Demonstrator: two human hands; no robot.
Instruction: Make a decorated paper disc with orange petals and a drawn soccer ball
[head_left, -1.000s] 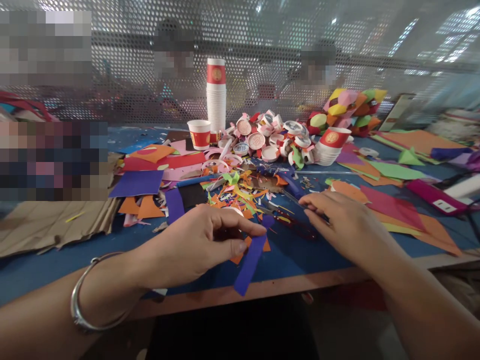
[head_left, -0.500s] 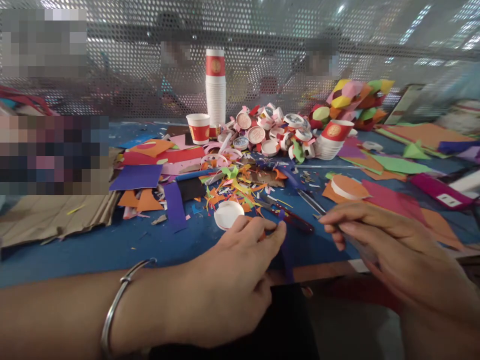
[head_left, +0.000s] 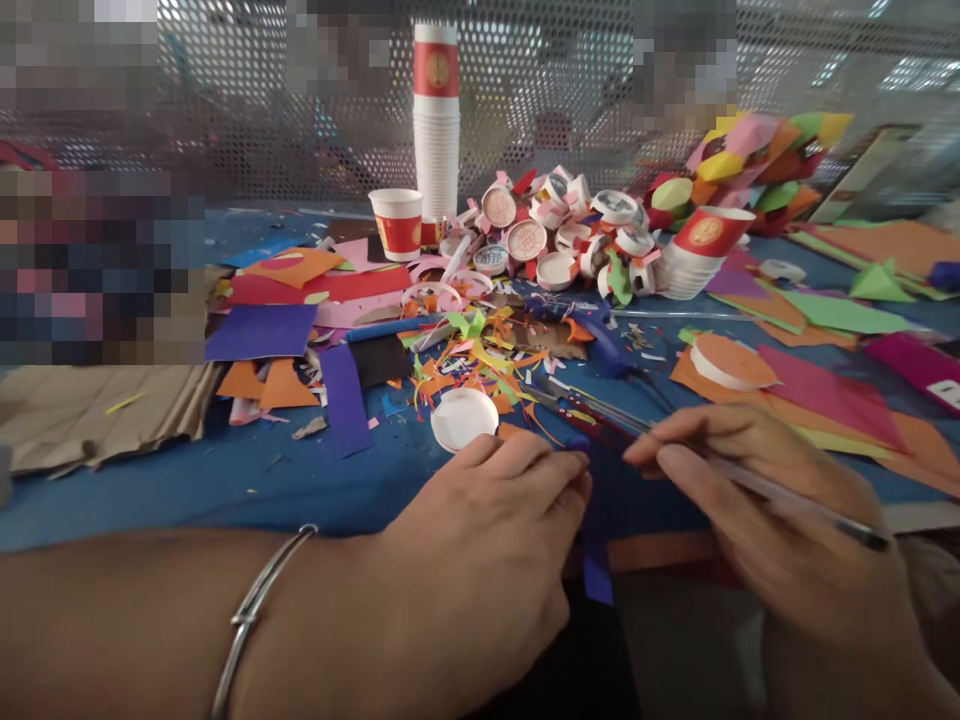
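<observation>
Left hand [head_left: 499, 540]: fingers curled over a purple strip [head_left: 598, 570], gripping it low over the front edge of the worktop [head_left: 262, 500]. Thumb hidden. Strip's far end pokes out by the fingertips, other end hangs past the edge. Bracelet [head_left: 244, 622] on that wrist.

Right hand [head_left: 795, 560]: holding a clear pen [head_left: 795, 496], thumb and fingers round the barrel, dark end pointing back right. Front end hard to separate from the tools behind it.

Just beyond left hand: white lid [head_left: 465, 421], lying flat. Scraps [head_left: 480, 365] of cut paper behind it. Second purple strip [head_left: 345, 400] to the left, near a purple sheet [head_left: 261, 332]. Brown paper [head_left: 105, 412] at far left.

Right side: orange disc with white rim [head_left: 733, 362] on colored paper.

Back: tall cup stack [head_left: 436, 150], one cup [head_left: 398, 226] beside it, heap of lids [head_left: 555, 238], then a tilted cup stack [head_left: 705, 250]. Perforated screen [head_left: 517, 110] behind everything.
</observation>
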